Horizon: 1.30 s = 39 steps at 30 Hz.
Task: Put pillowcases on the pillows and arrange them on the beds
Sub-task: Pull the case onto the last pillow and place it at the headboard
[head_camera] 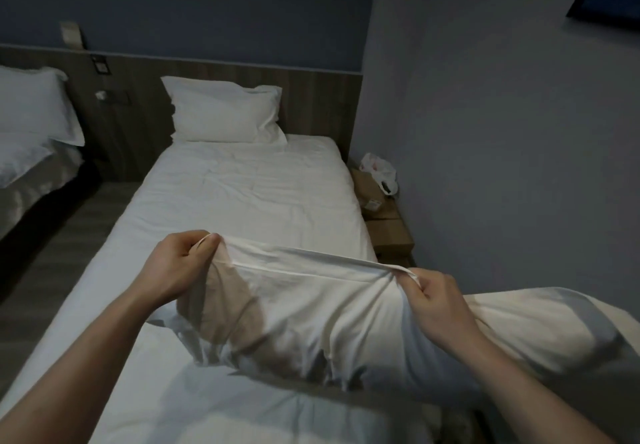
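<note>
Between the fingers of two hands, one white cotton pillowcase [322,305] is stretching by its open hem: left hand [176,267] and right hand [436,300] are both pinching it. Beyond the fingers, one white cased pillow [225,112] is resting on the white-sheeted bed [242,194]; another cased pillow [31,104] is lying far left.

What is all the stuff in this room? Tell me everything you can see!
pillowcase: one, white, held up over the near end of the bed
cased pillow: one, white, at the head of the bed
bed: one, white sheet, centre
second bed: one, white pillows, far left
headboard panel: one, wood brown, along the wall
cardboard boxes: several, brown, right of the bed
plastic bag: one, white, on the boxes
left hand: pinches the pillowcase edge
right hand: pinches the other end
</note>
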Available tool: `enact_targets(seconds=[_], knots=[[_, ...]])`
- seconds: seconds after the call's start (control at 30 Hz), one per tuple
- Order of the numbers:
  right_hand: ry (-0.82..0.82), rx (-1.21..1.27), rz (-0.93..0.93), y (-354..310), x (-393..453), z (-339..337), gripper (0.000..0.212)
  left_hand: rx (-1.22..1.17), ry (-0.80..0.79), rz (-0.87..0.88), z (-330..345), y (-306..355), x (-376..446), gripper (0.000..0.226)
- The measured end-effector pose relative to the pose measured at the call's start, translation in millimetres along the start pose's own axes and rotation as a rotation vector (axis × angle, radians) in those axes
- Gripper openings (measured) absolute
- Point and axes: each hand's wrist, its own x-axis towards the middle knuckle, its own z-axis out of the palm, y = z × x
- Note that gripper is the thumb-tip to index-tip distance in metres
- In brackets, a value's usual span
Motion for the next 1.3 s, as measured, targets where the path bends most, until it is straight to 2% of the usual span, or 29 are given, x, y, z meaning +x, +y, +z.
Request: enact_targets(seconds=[0.2,0.37,0.5,0.67,0.77,1.1,1.3], knots=[[-0.051,0.052,-0.069,46,71,-38,0.052,0.010,0.061,-0.050,26,49,25,0.051],[-0.138,0.141,-0.148,96,114,-61,0.051,0.086,0.090,-0.130,54,88,29,0.027],[-0.226,0.183,-0.230,143,141,-80,0.052,0.169,0.132,-0.207,98,117,21,0.024],[-0.363,0.164,-0.332,210,166,-122,0.049,0.196,0.299,-0.262,166,178,4,0.024],[-0.382,0.134,-0.379,236,196,-143,0.047,0.194,0.419,-0.273,195,209,6,0.022],[-0.428,0.181,-0.479,239,282,-132,0.056,0.222,0.607,-0.319,198,250,16,0.019],[-0.413,0.194,-0.519,221,349,-111,0.059,0.228,0.664,-0.316,185,250,71,0.017]])
